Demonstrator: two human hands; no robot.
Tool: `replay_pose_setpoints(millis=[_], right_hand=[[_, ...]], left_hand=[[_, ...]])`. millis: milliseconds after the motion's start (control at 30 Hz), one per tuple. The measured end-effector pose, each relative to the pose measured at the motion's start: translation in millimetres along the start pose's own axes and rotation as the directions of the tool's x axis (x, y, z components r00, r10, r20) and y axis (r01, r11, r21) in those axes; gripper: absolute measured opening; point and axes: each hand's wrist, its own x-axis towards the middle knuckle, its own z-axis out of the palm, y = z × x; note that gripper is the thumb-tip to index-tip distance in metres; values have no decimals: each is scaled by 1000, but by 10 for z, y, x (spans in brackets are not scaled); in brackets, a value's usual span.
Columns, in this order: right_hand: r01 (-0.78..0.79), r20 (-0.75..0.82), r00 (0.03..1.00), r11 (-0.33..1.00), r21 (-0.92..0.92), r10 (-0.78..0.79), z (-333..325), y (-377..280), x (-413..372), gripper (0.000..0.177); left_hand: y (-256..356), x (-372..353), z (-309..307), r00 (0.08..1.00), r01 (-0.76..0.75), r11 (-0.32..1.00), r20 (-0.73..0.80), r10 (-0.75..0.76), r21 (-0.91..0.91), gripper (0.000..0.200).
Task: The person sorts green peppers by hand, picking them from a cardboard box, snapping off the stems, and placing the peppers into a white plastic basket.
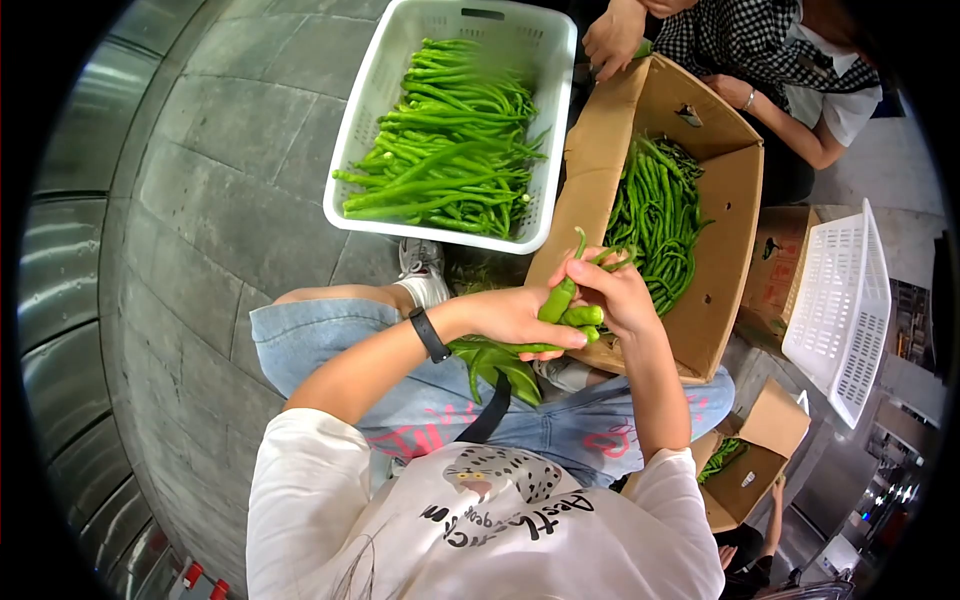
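Note:
My left hand (510, 315), with a black band on its wrist, is wrapped around several green chili peppers (583, 317) whose stem ends stick out toward the right. My right hand (618, 295) is closed, its fingers pinching near the stem of one pepper (561, 297). Both hands meet above my lap, at the near edge of a cardboard box (728, 310) that holds many thin green peppers (660, 215). Beyond my left hand stands a white plastic basket (343, 190) with long green peppers (440, 150) laid mostly sideways.
A co-worker's hand (613, 40) hangs by the box's far corner; that person's other arm (800, 135) is at its right side. An empty white basket (850, 310) leans at the right. Another cardboard box (775, 425) with peppers stands lower right. Grey tiles (200, 260) cover the floor.

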Motion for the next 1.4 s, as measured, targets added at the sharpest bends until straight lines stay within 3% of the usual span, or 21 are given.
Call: replay_pose_setpoints(millis=[133, 233, 267, 300, 367, 433, 467, 533, 600, 667, 767, 833, 933, 967, 1033, 1067, 1133, 1200, 1300, 1367, 1400], right_hand=[[-33, 318, 946, 954, 299, -67, -203, 228, 209, 31], [43, 207, 964, 862, 505, -169, -184, 215, 202, 29], [103, 91, 980, 850, 516, -174, -241, 216, 201, 28], [131, 77, 974, 811, 571, -212, -327, 183, 210, 21], [304, -97, 952, 846, 439, -292, -358, 130, 120, 15], [316, -153, 947, 909, 272, -283, -450, 179, 14, 10], [277, -163, 954, 945, 172, -250, -422, 203, -40, 9], [172, -197, 966, 985, 16, -166, -339, 306, -147, 8], [116, -102, 986, 981, -153, -132, -301, 493, -230, 11], [106, -34, 991, 907, -407, -131, -213, 633, -312, 17], [134, 59, 988, 611, -780, -141, 38, 603, -449, 36], [305, 180, 939, 466, -830, -294, 42, 715, -465, 39], [124, 17, 985, 639, -759, -172, 49, 505, -515, 38], [112, -23, 980, 639, -761, -198, 7, 466, -509, 37], [299, -90, 884, 704, -645, -458, 58, 410, -454, 35], [299, -166, 857, 734, -610, -487, 130, 337, -467, 36], [414, 10, 678, 371, -831, -735, 221, 295, -408, 36], [477, 223, 457, 25, -879, -861, 391, 250, -308, 40], [555, 350, 447, -52, -830, -824, 738, 235, -77, 37], [495, 354, 527, -60, -867, -773, 835, 310, 116, 34], [470, 362, 511, -100, -877, -780, 793, 393, 250, 31]], left_hand=[[-36, -7, -6, 1000, -7, 996, 20, 6, 89, 16], [21, -56, -48, 997, 0, 999, -73, -3, -41, 16], [82, -85, -89, 984, -121, 989, -142, 109, -80, 19], [210, -157, -120, 957, -178, 975, -254, 140, -133, 24], [355, -285, -298, 851, -387, 906, -446, 278, -173, 36], [535, -437, -467, 668, -566, 812, -658, 347, -146, 31], [582, -522, -597, 646, -672, 680, -680, 347, -291, 24], [672, -711, -814, 544, -818, 471, -712, 444, -330, 17], [729, -903, -966, 480, -874, 339, -723, 496, -348, 13], [771, -1033, -1016, 424, -905, 273, -743, 518, -327, 13], [820, -1126, -1008, 364, -931, 241, -761, 537, -275, 12], [839, -1150, -1015, 340, -940, 225, -764, 549, -257, 10], [836, -1135, -1009, 329, -941, 246, -796, 508, -232, 8], [822, -1113, -1004, 324, -941, 251, -812, 485, -226, 9], [766, -1075, -1026, 313, -934, 294, -866, 389, -205, 11], [736, -1057, -1053, 308, -922, 326, -907, 286, -210, 12], [656, -1015, -1104, 305, -896, 382, -939, 159, -226, 16], [614, -939, -1091, 213, -888, 429, -975, 64, -166, 14], [594, -877, -1050, 152, -867, 485, -988, 40, -114, 14], [619, -841, -982, 109, -853, 518, -993, 50, -67, 15], [610, -851, -979, 112, -843, 535, -992, 64, -60, 15]])
